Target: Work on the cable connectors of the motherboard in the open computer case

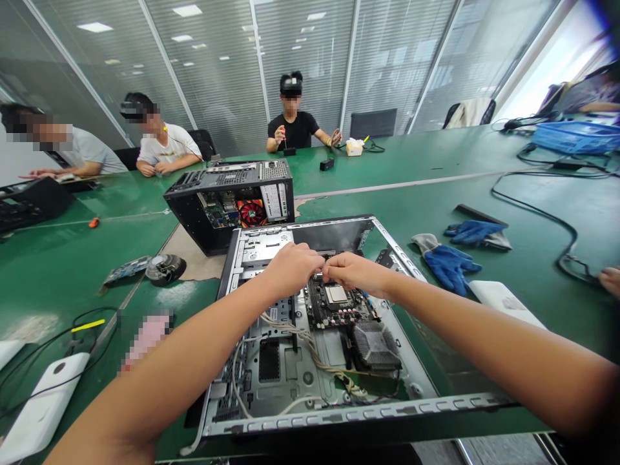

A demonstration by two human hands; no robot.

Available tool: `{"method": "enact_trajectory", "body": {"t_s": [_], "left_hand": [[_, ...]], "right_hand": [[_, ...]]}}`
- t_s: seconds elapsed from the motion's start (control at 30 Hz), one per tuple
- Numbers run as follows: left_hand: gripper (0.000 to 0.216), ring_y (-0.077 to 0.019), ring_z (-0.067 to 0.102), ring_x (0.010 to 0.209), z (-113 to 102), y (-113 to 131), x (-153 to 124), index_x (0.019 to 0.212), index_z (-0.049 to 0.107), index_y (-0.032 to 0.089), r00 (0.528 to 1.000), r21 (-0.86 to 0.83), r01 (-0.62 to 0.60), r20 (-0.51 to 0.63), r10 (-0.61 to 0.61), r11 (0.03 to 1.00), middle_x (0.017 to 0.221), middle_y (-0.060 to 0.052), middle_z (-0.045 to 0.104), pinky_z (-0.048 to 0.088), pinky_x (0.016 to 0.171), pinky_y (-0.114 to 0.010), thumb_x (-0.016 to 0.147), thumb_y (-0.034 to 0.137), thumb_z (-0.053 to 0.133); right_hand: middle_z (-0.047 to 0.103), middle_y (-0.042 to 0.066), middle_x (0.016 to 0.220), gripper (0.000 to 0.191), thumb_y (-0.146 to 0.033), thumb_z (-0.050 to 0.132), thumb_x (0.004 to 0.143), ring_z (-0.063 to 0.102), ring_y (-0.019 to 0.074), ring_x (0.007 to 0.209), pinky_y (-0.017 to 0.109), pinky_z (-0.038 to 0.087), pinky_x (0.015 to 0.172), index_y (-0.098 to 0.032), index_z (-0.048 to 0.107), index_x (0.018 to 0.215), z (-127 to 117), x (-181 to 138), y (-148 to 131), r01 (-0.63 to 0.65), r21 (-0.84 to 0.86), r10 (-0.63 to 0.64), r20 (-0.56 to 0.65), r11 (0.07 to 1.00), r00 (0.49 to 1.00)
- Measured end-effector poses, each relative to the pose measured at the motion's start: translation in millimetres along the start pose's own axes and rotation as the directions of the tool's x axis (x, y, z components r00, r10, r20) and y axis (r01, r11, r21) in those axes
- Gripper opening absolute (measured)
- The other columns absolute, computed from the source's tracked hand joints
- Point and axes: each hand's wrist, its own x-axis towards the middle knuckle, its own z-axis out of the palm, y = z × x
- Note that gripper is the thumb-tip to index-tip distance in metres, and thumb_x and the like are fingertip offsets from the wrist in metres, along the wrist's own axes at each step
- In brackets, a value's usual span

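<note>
Working with our left hand (pixel 295 266) and right hand (pixel 357 274) curled, though we cannot tell whether they grip anything, we best go gently over the motherboard (pixel 339 316) toward the computer case's (pixel 387 410) far edge, sparing the bare processor (pixel 336 294).

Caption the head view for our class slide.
Left hand and right hand close together over a motherboard inside an open computer case; a heatsink lies near the exposed processor.

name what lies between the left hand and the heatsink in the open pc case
In the head view, the motherboard, with its silver-topped processor, lies between the left hand and the heatsink.
</note>
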Motion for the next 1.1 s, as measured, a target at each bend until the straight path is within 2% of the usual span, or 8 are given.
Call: {"method": "enact_trajectory", "body": {"t_s": [0.17,0.33,0.47,0.63,0.83,1.1], "left_hand": [[0.019,-0.0166,0.055,0.077,1.9,-1.2,-0.1,0.079,0.062,0.02,1.0,-0.001,-0.012,0.014,0.012,1.0,0.077,-0.001,0.066,0.034,0.065,-0.03,0.091,0.019,0.047],[0.014,-0.0174,0.057,0.078,2.6,-1.5,-0.9,0.084,0.063,0.018,1.0,0.015,0.015,0.024,-0.015,1.0,0.082,-0.003,0.066,0.037,0.067,-0.031,0.09,0.023,0.051],[0.009,-0.0185,0.059,0.079,2.4,-1.8,-0.5,0.085,0.064,0.019,1.0,0.03,0.024,0.015,-0.025,0.999,0.082,-0.002,0.067,0.037,0.065,-0.031,0.086,0.022,0.056],[0.019,-0.0166,0.059,0.07,3.6,-3.0,1.7,0.076,0.064,0.019,0.999,0.061,0.028,0.018,-0.029,0.998,0.073,-0.002,0.067,0.036,0.063,-0.03,0.089,0.022,0.051],[0.02,-0.0146,0.06,0.064,5.7,-4.4,0.7,0.074,0.065,0.019,0.999,0.088,0.016,0.026,-0.019,0.996,0.071,-0.003,0.07,0.036,0.063,-0.029,0.087,0.018,0.05],[0.022,-0.0148,0.058,0.068,5.6,-4.1,0.8,0.077,0.066,0.02,0.999,0.069,0.04,0.006,-0.041,0.997,0.073,-0.002,0.066,0.036,0.062,-0.029,0.09,0.021,0.047]], "right_hand": [[0.03,-0.008,0.049,0.016,-0.03,0.053,0.077,0.024,0.0074,0.045,0.024,0.019,0.044,-0.017,0.057,0.068,1.2,0.4,2.3,0.02,-0.038,-0.02,-0.013,0.999,1.0],[0.026,-0.009,0.049,0.02,-0.035,0.054,0.079,0.02,0.0072,0.044,0.024,0.015,0.042,-0.018,0.053,0.068,2.0,-0.2,1.7,-0.036,-0.039,0.036,0.001,0.999,0.999],[0.026,-0.009,0.048,0.021,-0.035,0.052,0.081,0.021,0.0071,0.043,0.024,0.015,0.042,-0.018,0.052,0.068,2.4,-1.1,-1.2,-0.033,-0.026,0.033,0.018,0.999,0.999],[0.026,-0.009,0.048,0.021,-0.034,0.052,0.081,0.021,0.0071,0.043,0.023,0.016,0.042,-0.018,0.053,0.068,1.7,-0.7,-1.8,-0.031,-0.056,0.032,0.021,0.998,0.999],[0.026,-0.008,0.05,0.02,-0.033,0.053,0.08,0.02,0.0072,0.045,0.024,0.017,0.042,-0.018,0.052,0.068,2.5,0.4,-0.6,-0.032,-0.019,0.033,0.019,0.999,0.999],[0.027,-0.009,0.048,0.02,-0.033,0.052,0.081,0.021,0.0069,0.044,0.023,0.017,0.042,-0.017,0.053,0.068,1.9,-0.2,-1.1,-0.024,-0.022,0.025,0.037,0.999,0.999]]}}
